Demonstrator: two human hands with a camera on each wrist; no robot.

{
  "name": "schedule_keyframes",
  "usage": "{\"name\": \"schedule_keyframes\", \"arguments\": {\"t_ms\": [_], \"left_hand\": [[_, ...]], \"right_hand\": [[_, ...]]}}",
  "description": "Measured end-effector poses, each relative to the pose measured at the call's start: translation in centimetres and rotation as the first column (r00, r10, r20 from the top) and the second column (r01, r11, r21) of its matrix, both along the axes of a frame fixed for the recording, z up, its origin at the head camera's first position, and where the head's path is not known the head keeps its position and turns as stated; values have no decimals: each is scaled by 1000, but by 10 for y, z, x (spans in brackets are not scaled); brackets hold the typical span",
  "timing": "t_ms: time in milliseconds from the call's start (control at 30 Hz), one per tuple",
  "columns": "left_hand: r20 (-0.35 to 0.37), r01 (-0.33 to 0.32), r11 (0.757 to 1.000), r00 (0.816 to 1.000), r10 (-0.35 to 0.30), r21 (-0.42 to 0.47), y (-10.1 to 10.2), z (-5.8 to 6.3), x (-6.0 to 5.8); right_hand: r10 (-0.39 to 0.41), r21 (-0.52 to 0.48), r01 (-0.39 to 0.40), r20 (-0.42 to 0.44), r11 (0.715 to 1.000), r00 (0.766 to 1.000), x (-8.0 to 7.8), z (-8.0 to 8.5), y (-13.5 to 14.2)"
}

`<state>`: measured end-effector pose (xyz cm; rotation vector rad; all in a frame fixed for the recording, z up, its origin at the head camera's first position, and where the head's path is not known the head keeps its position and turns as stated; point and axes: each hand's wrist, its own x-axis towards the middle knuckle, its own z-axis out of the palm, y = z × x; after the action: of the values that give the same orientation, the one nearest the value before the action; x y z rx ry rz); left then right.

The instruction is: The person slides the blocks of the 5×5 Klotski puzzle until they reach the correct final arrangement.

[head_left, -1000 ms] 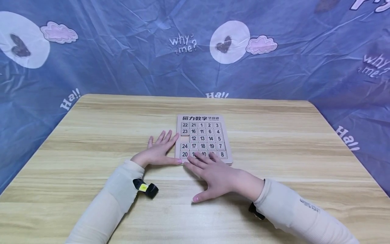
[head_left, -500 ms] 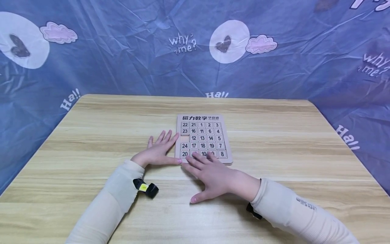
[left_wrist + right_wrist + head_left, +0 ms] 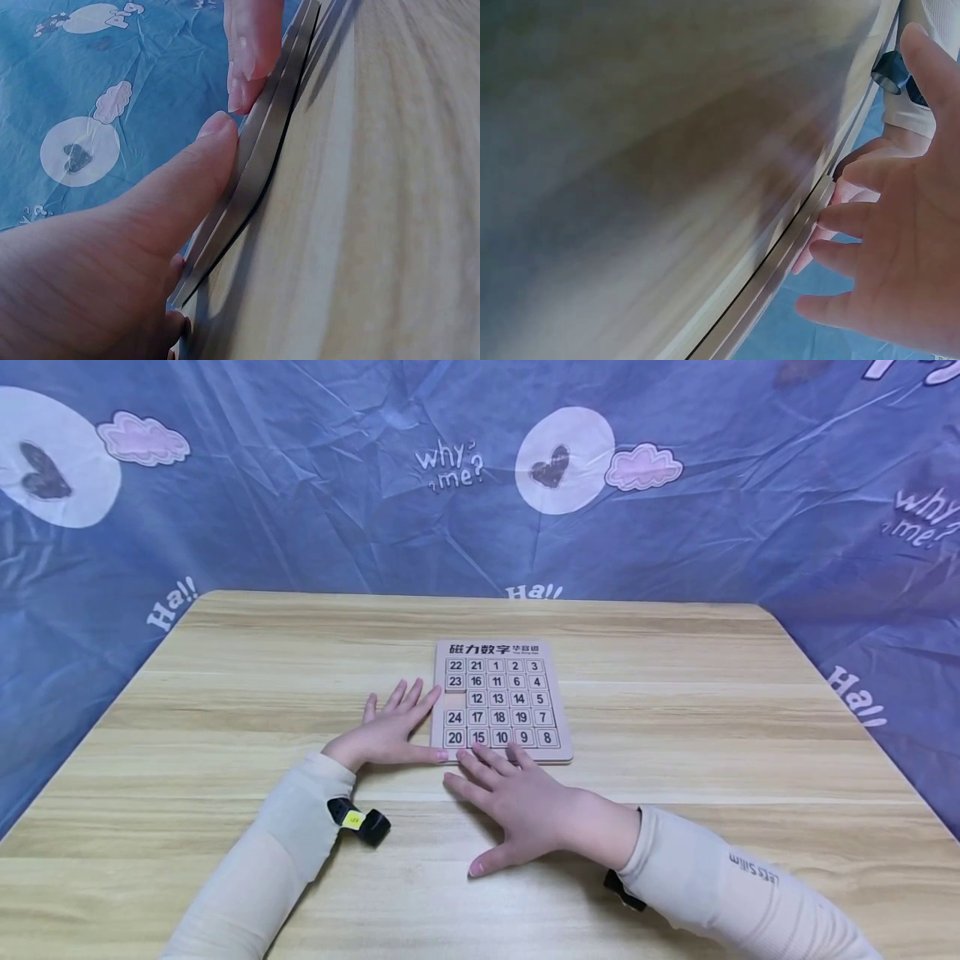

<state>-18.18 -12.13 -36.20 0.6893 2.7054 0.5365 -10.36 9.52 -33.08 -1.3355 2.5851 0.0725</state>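
A wooden number slide puzzle (image 3: 555, 718) lies flat on the table, its numbered tiles in rows. One gap shows in the left column, between tile 23 (image 3: 455, 682) and tile 24 (image 3: 454, 718). My left hand (image 3: 386, 735) rests along the puzzle's left side, fingers spread, thumb at the near left corner. In the left wrist view its thumb (image 3: 191, 169) lies against the puzzle's edge (image 3: 262, 150). My right hand (image 3: 528, 810) is spread over the near edge, fingertips right below tiles 15, 10 and 9. The right wrist view shows its palm (image 3: 907, 247) and straight fingers.
The wooden table (image 3: 712, 710) extends around the puzzle on all sides. Behind it hangs a blue printed cloth (image 3: 300, 485). Black wrist cameras are strapped to the left sleeve (image 3: 285, 843) and the right sleeve (image 3: 735, 885).
My right hand has drawn back toward me, off the bottom row, so tiles 15, 10 and 9 now show. The left hand and the puzzle have stayed in place.
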Motion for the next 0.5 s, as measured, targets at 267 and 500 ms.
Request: {"name": "schedule_keyframes", "arguments": {"t_ms": [267,500], "left_hand": [[-4,1,1000,1000,-1,-6,0,0,0],[-2,1,1000,1000,-1,-4,0,0,0]], "right_hand": [[-4,7,4,-2,1000,1000,1,0,0],[-4,-5,4,-1,1000,1000,2,0,0]]}}
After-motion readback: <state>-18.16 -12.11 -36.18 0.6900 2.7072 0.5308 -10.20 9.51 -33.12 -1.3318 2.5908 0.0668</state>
